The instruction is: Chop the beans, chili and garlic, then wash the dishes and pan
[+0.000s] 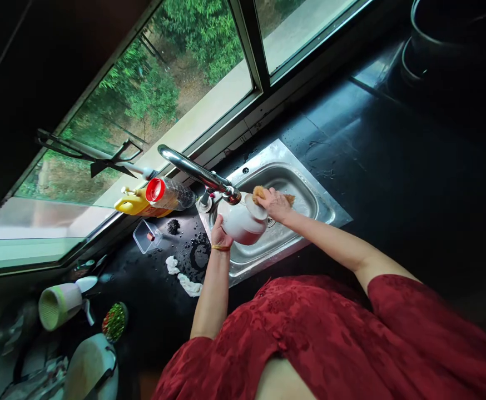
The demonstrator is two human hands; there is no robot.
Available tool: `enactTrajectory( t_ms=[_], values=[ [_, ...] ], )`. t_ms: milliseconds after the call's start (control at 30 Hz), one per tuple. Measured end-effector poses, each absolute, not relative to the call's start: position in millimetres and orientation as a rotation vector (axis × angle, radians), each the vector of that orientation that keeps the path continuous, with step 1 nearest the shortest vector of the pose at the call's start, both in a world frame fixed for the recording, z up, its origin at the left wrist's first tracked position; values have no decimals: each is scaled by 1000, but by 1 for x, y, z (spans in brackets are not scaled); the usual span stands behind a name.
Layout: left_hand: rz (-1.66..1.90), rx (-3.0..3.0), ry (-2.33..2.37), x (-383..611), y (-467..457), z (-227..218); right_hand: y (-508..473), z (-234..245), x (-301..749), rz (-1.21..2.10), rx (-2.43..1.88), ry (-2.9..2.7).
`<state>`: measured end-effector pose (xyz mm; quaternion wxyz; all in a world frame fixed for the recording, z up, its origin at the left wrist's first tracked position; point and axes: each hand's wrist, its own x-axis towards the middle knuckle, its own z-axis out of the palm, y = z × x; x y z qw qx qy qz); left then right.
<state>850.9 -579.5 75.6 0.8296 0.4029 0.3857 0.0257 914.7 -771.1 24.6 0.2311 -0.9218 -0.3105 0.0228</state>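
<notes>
A white, rounded ceramic bowl [243, 225] is tilted over the steel sink [318, 203], just under the tap [193, 169]. My left hand [221, 233] grips its near left side, with the thumb along the wall. On the far side, my right hand [277, 204] is closed round a brown scrubber [260, 193], which touches the round, flat end of the bowl. Part of the scrubber sticks out behind my fingers. The drain is partly hidden by the bowl.
Left of the sink stand a red-lidded clear jar [176, 193] and a yellow bottle [137, 203]. A clear plastic box [147, 236], a black scourer [173, 226] and a crumpled white cloth [184, 280] lie on the wet counter. Chopped vegetables fill a bowl [115, 322].
</notes>
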Motion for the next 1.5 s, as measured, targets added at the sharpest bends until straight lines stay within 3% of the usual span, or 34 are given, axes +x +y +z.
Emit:
enactTrajectory(
  t_ms=[467, 633, 1067, 1267, 1500],
  values=[
    [20, 854, 808, 873, -606, 87, -812, 2, 896, -36, -2357, -691],
    [-143, 833, 714, 892, -635, 89, -816, 24, 891, -193, -2257, -528],
    [22, 847, 705, 901, -658, 89, -782, 75, 902, -126, -2314, -750],
    [-4, 870, 696, 896, -660, 80, -742, 97, 959, 4, -2424, -726],
    [70, 844, 742, 897, -648, 80, -742, 72, 891, -172, -2361, -607]
  ],
)
